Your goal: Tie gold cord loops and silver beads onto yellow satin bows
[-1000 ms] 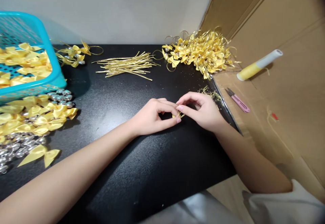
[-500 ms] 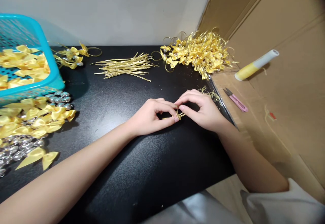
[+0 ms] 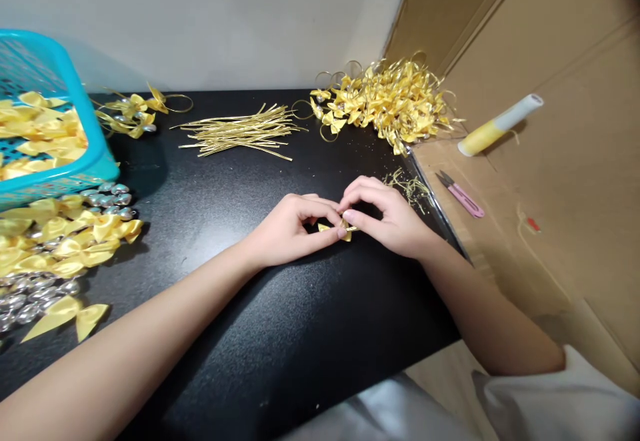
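My left hand pinches a small yellow ribbon bow between thumb and fingers, just above the black table. Close against it, my right hand has its thumb and fingertips closed at the same bow, where a bit of gold cord shows. The fingers hide most of the bow and cord. Beyond the hands lies a bundle of cut gold cords. To its right is a heap of finished-looking yellow bows with gold loops.
A turquoise basket of yellow bows stands at the left. Near it lie loose bows and silver beads. Gold cord scraps sit by the right table edge. Pink thread snips and a yellow-white roll rest on cardboard.
Both hands stay together at the bow, with slight finger movement. More yellow ribbon now shows below the fingertips. The whole view has shifted a little.
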### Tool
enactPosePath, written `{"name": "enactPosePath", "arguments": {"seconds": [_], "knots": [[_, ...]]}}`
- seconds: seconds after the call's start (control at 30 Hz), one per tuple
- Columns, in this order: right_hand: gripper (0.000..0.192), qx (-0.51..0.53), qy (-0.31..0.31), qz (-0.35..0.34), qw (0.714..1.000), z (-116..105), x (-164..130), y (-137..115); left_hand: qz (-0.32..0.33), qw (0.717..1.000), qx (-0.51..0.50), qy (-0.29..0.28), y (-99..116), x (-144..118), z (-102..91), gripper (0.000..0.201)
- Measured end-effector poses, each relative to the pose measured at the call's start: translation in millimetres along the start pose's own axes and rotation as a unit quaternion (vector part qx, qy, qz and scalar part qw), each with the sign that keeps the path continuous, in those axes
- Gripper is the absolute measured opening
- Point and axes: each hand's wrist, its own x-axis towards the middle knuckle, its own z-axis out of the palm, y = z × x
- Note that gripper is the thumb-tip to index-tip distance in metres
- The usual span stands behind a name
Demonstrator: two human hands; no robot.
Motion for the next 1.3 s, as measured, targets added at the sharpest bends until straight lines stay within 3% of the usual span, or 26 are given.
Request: {"name": "enactPosePath", "arguments": {"seconds": [0.23,0.5,0.67,1.1,1.3], "knots": [[0.023,0.170,0.009,0.148,0.974,5.0,4.0,6.7,-0.010,1.000,-0.008,-0.002,-0.2,-0.7,-0.3,0.014],[0.029,0.245,0.037,0.186,0.951,9.0,4.9,4.4,0.011,1.000,0.013,-0.019,-1.6,-1.5,-0.6,0.012],[0.028,0.275,0.045,0.180,0.943,10.1,5.8,1.2,0.020,0.999,0.014,-0.034,0.2,0.8,-0.4,0.013],[0.007,0.180,0.042,0.146,0.972,14.3,5.0,4.3,0.024,0.999,0.015,-0.023,-1.0,0.9,-0.1,0.011],[0.024,0.055,0.031,0.050,0.997,5.2,2.8,4.6,0.002,1.000,-0.001,-0.001,-2.8,0.2,0.5,0.013]]}}
